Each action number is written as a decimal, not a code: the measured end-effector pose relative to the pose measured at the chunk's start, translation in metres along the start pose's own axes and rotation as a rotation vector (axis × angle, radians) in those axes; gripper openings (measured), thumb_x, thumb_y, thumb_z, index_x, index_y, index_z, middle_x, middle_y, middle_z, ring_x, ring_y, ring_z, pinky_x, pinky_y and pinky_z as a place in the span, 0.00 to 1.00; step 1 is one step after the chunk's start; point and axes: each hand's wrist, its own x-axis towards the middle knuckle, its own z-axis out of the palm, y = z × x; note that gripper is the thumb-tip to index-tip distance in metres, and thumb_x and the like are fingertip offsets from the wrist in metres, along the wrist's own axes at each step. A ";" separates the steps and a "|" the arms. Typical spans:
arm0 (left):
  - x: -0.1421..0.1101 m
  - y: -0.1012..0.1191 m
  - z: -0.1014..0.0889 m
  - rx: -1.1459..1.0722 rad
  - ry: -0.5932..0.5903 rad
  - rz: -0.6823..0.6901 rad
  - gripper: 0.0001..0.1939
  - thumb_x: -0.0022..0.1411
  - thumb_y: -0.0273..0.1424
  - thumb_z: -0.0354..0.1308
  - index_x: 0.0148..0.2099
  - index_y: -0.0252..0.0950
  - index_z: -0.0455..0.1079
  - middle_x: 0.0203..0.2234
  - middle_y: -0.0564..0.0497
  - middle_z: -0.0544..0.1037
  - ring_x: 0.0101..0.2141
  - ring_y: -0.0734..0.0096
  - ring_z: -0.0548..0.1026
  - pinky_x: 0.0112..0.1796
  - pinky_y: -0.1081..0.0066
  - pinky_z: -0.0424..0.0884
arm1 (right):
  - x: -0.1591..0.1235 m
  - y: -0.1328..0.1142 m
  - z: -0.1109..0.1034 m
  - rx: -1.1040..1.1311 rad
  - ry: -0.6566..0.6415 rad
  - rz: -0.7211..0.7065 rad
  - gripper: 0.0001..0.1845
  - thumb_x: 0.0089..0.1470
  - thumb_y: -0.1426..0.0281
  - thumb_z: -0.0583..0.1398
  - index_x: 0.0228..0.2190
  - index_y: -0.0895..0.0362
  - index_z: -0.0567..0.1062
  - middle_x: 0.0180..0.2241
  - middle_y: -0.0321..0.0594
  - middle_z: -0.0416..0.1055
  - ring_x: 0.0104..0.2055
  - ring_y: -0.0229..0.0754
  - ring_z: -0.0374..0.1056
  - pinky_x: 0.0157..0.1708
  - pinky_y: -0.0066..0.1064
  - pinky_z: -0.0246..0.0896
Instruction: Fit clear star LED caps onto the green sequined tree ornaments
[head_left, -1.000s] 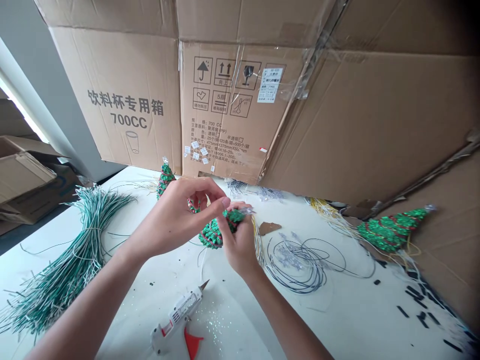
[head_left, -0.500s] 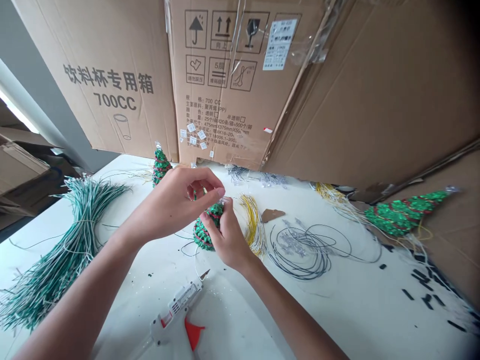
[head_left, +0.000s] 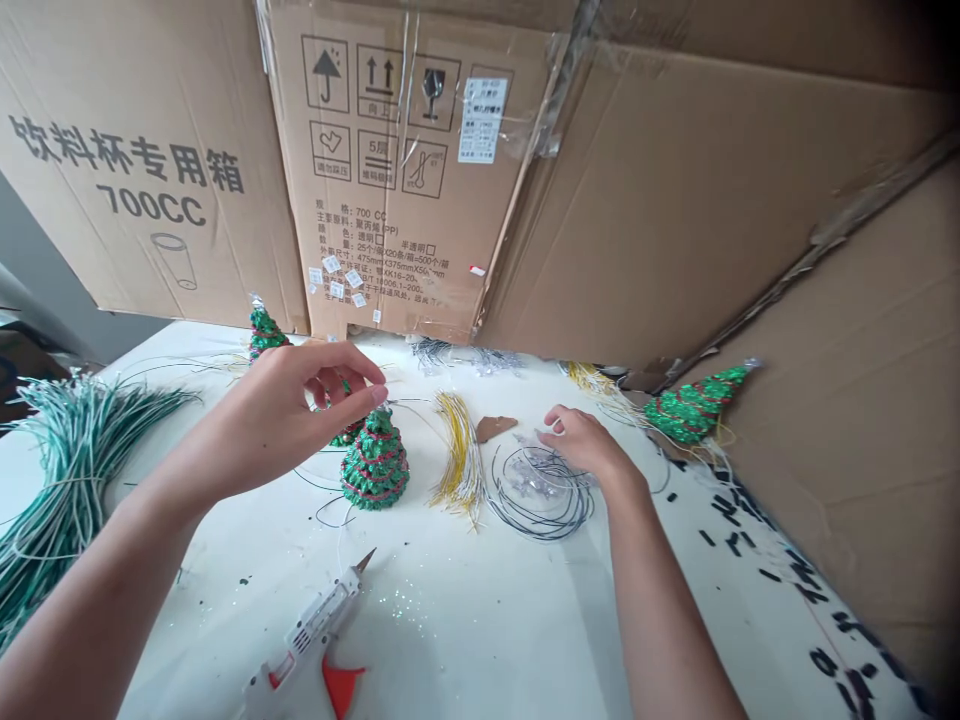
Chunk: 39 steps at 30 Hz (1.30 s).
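A small green tinsel Christmas tree (head_left: 375, 465) with red garland stands upright on the white table. My left hand (head_left: 322, 395) is at its top, thumb and forefinger pinched together; what they hold is too small to make out. Part of another green tree (head_left: 345, 435) shows behind, mostly covered by that hand. To the right, my right hand (head_left: 589, 440) reaches over a coil of dark wire (head_left: 551, 525) and some clear plastic pieces (head_left: 532, 470). Its fingers are bent and slightly apart, with nothing visible in them.
A glue gun (head_left: 322, 620) with a red trigger lies in front. Yellow-and-white wires (head_left: 457, 460) and a cardboard scrap (head_left: 495, 428) lie mid-table. A green wire bundle (head_left: 67, 470) is at left. More trees stand at the back left (head_left: 264, 330) and right (head_left: 697, 405). Cardboard boxes (head_left: 420, 230) wall the back.
My right hand has let go of the tree and moved right, over the wire coil and clear pieces. My left hand stays pinched at the treetop. The view has turned to the right.
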 end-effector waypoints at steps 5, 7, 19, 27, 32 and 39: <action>0.001 -0.004 0.001 0.041 -0.032 -0.025 0.20 0.71 0.53 0.61 0.47 0.44 0.81 0.35 0.53 0.84 0.34 0.68 0.78 0.38 0.67 0.73 | 0.024 0.037 0.016 0.035 0.003 0.109 0.19 0.70 0.61 0.66 0.57 0.55 0.77 0.58 0.47 0.76 0.54 0.50 0.77 0.53 0.48 0.78; 0.001 -0.006 -0.001 0.052 -0.031 -0.023 0.20 0.71 0.54 0.61 0.47 0.45 0.81 0.35 0.53 0.84 0.34 0.68 0.77 0.37 0.68 0.73 | 0.027 0.040 0.014 0.108 0.035 0.082 0.18 0.70 0.61 0.66 0.57 0.55 0.77 0.58 0.47 0.76 0.54 0.50 0.77 0.53 0.48 0.77; 0.002 -0.005 -0.004 0.057 -0.026 -0.077 0.19 0.71 0.52 0.61 0.48 0.42 0.80 0.34 0.55 0.84 0.32 0.72 0.76 0.34 0.72 0.72 | -0.053 -0.037 -0.072 0.908 0.088 -0.467 0.18 0.60 0.51 0.71 0.41 0.50 0.79 0.38 0.35 0.72 0.41 0.41 0.70 0.45 0.34 0.68; 0.004 0.001 0.002 0.092 -0.011 -0.052 0.21 0.70 0.55 0.60 0.47 0.44 0.81 0.34 0.55 0.85 0.31 0.71 0.78 0.34 0.69 0.74 | -0.093 -0.074 -0.080 1.147 -0.116 -0.689 0.03 0.66 0.66 0.70 0.39 0.52 0.84 0.35 0.35 0.69 0.38 0.38 0.70 0.39 0.31 0.65; 0.003 -0.002 0.002 0.095 -0.005 -0.048 0.21 0.70 0.55 0.60 0.47 0.45 0.81 0.34 0.55 0.85 0.30 0.72 0.78 0.33 0.70 0.73 | -0.102 -0.083 -0.080 1.148 -0.169 -0.680 0.03 0.67 0.66 0.69 0.39 0.51 0.84 0.35 0.36 0.70 0.37 0.38 0.70 0.38 0.30 0.65; 0.004 -0.004 0.003 0.099 0.000 -0.015 0.19 0.70 0.54 0.61 0.47 0.46 0.81 0.35 0.55 0.86 0.32 0.70 0.80 0.33 0.70 0.74 | -0.109 -0.088 -0.081 1.150 -0.217 -0.668 0.04 0.68 0.65 0.68 0.39 0.51 0.83 0.35 0.35 0.69 0.36 0.36 0.70 0.37 0.29 0.64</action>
